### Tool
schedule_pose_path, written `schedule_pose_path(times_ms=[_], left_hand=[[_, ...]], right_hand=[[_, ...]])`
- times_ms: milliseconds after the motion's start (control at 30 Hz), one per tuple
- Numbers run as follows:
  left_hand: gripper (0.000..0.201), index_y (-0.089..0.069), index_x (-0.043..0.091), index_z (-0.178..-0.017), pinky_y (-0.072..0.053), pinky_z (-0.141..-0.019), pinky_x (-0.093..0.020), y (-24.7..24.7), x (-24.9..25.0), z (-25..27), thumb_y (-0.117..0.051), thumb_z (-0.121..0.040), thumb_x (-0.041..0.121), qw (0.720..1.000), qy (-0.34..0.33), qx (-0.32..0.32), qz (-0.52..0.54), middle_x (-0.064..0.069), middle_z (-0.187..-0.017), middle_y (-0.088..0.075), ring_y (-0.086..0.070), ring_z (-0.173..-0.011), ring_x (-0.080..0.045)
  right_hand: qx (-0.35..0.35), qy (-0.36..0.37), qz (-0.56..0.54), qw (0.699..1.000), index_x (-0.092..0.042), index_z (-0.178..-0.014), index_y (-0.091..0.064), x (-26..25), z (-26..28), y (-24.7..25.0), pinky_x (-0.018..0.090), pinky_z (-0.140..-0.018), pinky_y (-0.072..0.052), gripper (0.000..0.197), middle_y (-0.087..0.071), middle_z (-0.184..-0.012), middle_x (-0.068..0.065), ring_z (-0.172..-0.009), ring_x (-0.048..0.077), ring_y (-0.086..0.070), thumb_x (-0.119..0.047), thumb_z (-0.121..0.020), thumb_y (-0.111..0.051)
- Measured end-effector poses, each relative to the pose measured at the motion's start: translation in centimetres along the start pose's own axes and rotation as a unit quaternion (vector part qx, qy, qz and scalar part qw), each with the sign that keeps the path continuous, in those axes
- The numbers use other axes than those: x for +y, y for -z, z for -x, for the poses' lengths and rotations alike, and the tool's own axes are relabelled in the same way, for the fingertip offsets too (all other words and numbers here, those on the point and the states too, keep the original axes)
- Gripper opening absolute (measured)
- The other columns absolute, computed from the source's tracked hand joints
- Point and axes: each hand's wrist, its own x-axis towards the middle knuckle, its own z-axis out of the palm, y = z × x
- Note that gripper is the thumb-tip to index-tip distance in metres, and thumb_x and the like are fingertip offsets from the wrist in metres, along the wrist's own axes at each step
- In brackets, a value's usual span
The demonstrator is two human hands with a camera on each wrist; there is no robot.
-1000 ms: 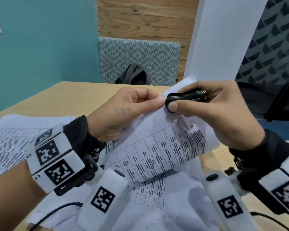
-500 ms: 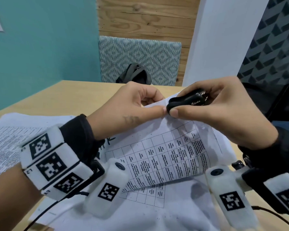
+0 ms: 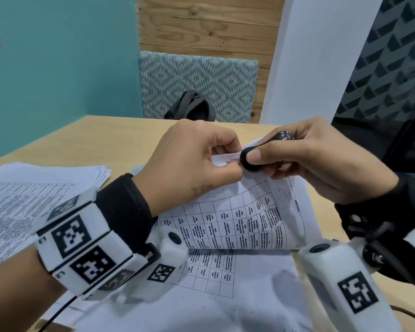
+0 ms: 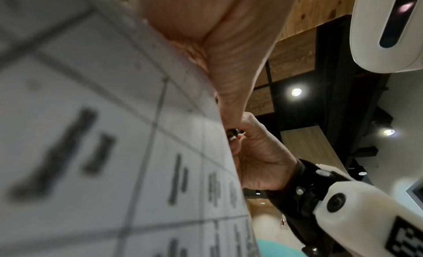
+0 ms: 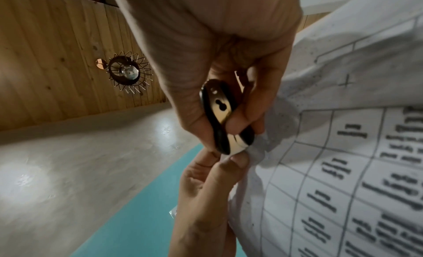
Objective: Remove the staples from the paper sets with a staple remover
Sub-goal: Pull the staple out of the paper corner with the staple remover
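Note:
A paper set (image 3: 244,219) printed with a table is lifted off the wooden table, its top corner raised. My left hand (image 3: 197,159) pinches that corner between thumb and fingers. My right hand (image 3: 316,161) grips a black staple remover (image 3: 250,161) and squeezes it against the same corner, right beside my left thumb. In the right wrist view the staple remover (image 5: 223,119) shows black handles with a metal inside, pressed to the paper (image 5: 338,152). The left wrist view is filled by the blurred paper (image 4: 114,152). The staple itself is hidden.
A stack of printed papers (image 3: 22,202) lies at the left of the wooden table (image 3: 86,140). More white sheets (image 3: 225,303) lie under the held set. A patterned chair back (image 3: 197,85) with a dark bag (image 3: 192,106) stands beyond the far edge.
Both hands have dropped slightly with the paper corner. The staple remover has tilted so its black end faces me, and stays pressed at the corner beside my left thumb.

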Motion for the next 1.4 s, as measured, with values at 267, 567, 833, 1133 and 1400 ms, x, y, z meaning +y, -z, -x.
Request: schedule_pose_path(times_ms=[267,567,833,1133,1400], left_hand=[[0.014,-0.065,0.018,-0.067,-0.048,-0.061,-0.035,0.7,-0.9,-0.3,-0.056,-0.066,0.029,0.998,0.034,-0.026,-0.041,0.006,-0.061,-0.063,-0.057,-0.06,-0.011],[0.021,-0.063,0.008,-0.077,-0.03,-0.051,-0.025,1.4,-2.0,-1.0,-0.068,-0.083,0.028,0.976,0.121,-0.087,0.158,0.008,-0.06,-0.055,-0.04,-0.057,-0.017],[0.02,-0.061,0.007,-0.072,-0.031,-0.046,-0.013,1.4,-2.6,-1.0,-0.06,-0.09,0.016,0.962,0.148,-0.117,0.195,0.002,-0.059,-0.049,-0.04,-0.051,-0.005],[0.029,-0.062,-0.006,-0.097,-0.048,-0.066,-0.025,0.8,-2.7,-0.8,-0.063,-0.085,0.02,0.93,0.173,-0.179,0.27,-0.022,-0.09,-0.065,-0.058,-0.075,-0.021],[0.026,-0.065,-0.007,-0.1,-0.053,-0.081,-0.042,1.2,-2.6,-0.8,-0.06,-0.085,0.013,0.916,0.211,-0.191,0.283,-0.031,-0.103,-0.065,-0.064,-0.087,-0.039]], right_hand=[[0.071,0.058,0.047,0.995,0.001,-0.064,-0.069,-0.2,0.2,1.0,0.016,-0.046,-0.043,0.012,-0.062,-0.05,0.004,-0.047,0.01,-0.053,-0.005,-0.059,-0.078],[0.108,0.147,0.271,0.945,-0.011,-0.068,-0.072,0.3,0.4,0.5,0.021,-0.055,-0.045,0.015,-0.067,-0.059,0.004,-0.055,0.007,-0.056,-0.019,-0.059,-0.082],[0.117,0.276,0.363,0.882,-0.009,-0.085,-0.074,1.3,-0.3,0.9,0.039,-0.063,-0.053,0.03,-0.066,-0.074,0.002,-0.065,0.02,-0.061,-0.026,-0.061,-0.073],[0.072,0.332,0.401,0.851,-0.007,-0.09,-0.072,2.3,-0.5,0.4,0.041,-0.06,-0.051,0.031,-0.063,-0.077,0.009,-0.066,0.025,-0.06,-0.02,-0.062,-0.074],[0.039,0.379,0.417,0.825,-0.006,-0.098,-0.072,2.1,-0.4,0.7,0.042,-0.061,-0.052,0.033,-0.065,-0.088,0.011,-0.073,0.029,-0.064,-0.018,-0.068,-0.074]])
